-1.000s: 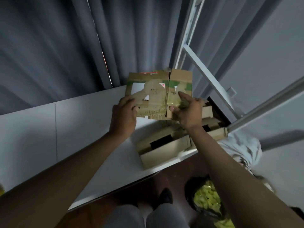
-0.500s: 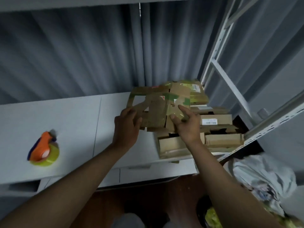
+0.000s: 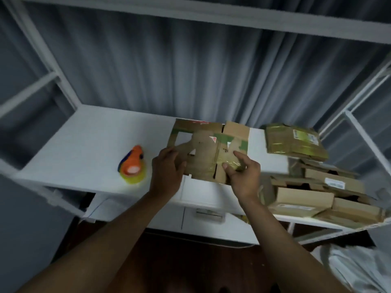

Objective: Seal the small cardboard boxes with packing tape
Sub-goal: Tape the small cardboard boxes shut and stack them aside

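Together, both hands hold a flattened cardboard box point(image 3: 208, 151) up over the white shelf top point(image 3: 84, 144), its printed face toward the camera. The left hand point(image 3: 167, 173) grips the box's lower left edge, fingers curled round behind the board and the thumb lying on the front. The right hand point(image 3: 243, 176) pinches the lower right part, thumb pressed onto a glossy strip of clear tape there, forefinger stretched along the board above it.

The box is brown corrugated card, flat and slotted, with cut flaps along its bottom edge, green printed bands, pale patches and a small red-and-white mark near its middle. Motion blur softens all of it.

Just left of the left hand, on the shelf top, lies a tape dispenser point(image 3: 132, 166): rounded orange plastic body, a roll of yellowish tape beneath. To the right sits a heap of small cardboard boxes point(image 3: 313, 193), plain brown with white labels, some open. Behind them rests a bundle of flat boxes point(image 3: 294, 142) wrapped in shiny yellowish tape. Pleated grey curtains point(image 3: 190, 70) hang behind the white metal frame.
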